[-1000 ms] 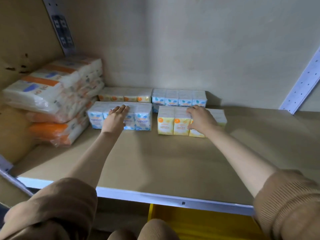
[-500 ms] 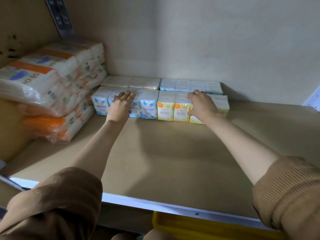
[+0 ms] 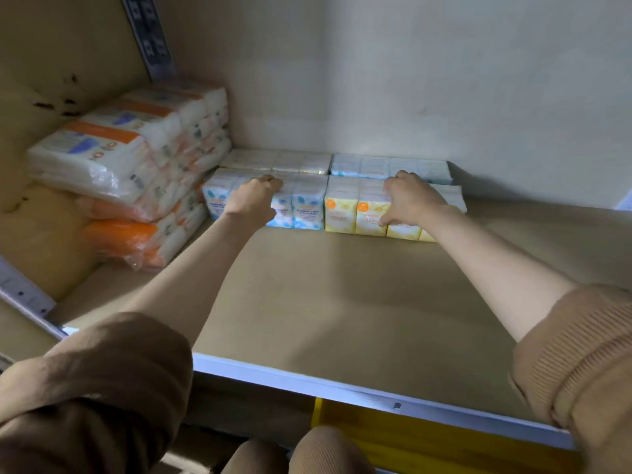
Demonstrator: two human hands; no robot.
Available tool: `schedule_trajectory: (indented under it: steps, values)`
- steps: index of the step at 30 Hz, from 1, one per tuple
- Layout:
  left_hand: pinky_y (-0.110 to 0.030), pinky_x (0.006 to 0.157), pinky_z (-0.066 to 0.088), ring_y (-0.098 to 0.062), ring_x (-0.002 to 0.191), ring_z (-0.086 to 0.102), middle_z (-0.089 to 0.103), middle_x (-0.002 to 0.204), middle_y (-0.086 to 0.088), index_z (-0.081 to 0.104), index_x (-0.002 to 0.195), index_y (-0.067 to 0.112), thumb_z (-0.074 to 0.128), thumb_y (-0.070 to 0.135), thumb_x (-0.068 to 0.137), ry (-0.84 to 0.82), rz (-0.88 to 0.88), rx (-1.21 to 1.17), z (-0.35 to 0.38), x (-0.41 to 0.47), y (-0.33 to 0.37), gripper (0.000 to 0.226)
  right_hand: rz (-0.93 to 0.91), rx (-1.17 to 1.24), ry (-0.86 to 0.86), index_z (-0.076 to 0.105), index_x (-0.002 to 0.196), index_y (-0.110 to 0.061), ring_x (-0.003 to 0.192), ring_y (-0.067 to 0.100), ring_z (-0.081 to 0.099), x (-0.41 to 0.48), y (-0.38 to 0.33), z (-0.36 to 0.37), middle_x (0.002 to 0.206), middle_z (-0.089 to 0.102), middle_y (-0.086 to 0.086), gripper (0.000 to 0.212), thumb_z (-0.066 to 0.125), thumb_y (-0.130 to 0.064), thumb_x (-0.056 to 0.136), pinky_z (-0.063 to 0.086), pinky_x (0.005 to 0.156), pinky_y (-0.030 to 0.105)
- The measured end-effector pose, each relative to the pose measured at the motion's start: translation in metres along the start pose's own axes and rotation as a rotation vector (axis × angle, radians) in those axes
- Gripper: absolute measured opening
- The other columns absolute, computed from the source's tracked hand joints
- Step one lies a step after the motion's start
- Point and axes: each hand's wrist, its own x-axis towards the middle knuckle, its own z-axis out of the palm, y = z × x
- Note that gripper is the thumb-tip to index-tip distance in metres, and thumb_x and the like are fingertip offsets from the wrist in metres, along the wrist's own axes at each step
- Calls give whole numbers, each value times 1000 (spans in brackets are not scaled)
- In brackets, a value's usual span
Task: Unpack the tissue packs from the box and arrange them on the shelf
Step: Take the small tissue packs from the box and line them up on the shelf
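Two rows of small tissue packs stand at the back of the shelf (image 3: pixel 342 302). In the front row, a blue pack bundle (image 3: pixel 304 208) sits left and a yellow pack bundle (image 3: pixel 345 210) sits right, touching each other. Behind them lie a pale yellow bundle (image 3: pixel 280 160) and a blue bundle (image 3: pixel 390 165) against the back wall. My left hand (image 3: pixel 254 200) curls over the top front edge of the blue front bundle. My right hand (image 3: pixel 410 198) grips the yellow front bundle, fingers over its top and thumb on its face.
A stack of large orange-and-white tissue packs (image 3: pixel 130 165) fills the shelf's left corner. A yellow bin (image 3: pixel 427 436) shows below the shelf's white front edge (image 3: pixel 307 378). My knees (image 3: pixel 328 449) are at the bottom. Metal uprights (image 3: pixel 148 35) flank the shelf.
Both hands have pushed the front bundles back against the rear row and together. My fingers have curled down over the packs' top edges.
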Motion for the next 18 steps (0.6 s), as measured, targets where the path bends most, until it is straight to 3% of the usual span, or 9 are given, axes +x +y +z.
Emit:
schedule_trajectory:
  steps: [9,18]
  values:
    - [-36,97,43,-26,122,52,54,136,-5,54,129,19,60,18,88,-55,-28,-62,-26,-73,20,41,-134,145,50,57,121,-9,119,28,49,-59,-41,-6,127,51,11,39,63,-18,84,41,94,32]
    - [-37,99,45,-25,122,53,54,137,0,55,128,21,58,23,89,-64,-44,-55,-36,-195,12,39,-337,219,-41,56,125,-11,118,27,50,-149,-114,17,129,53,10,46,65,-27,83,42,92,30]
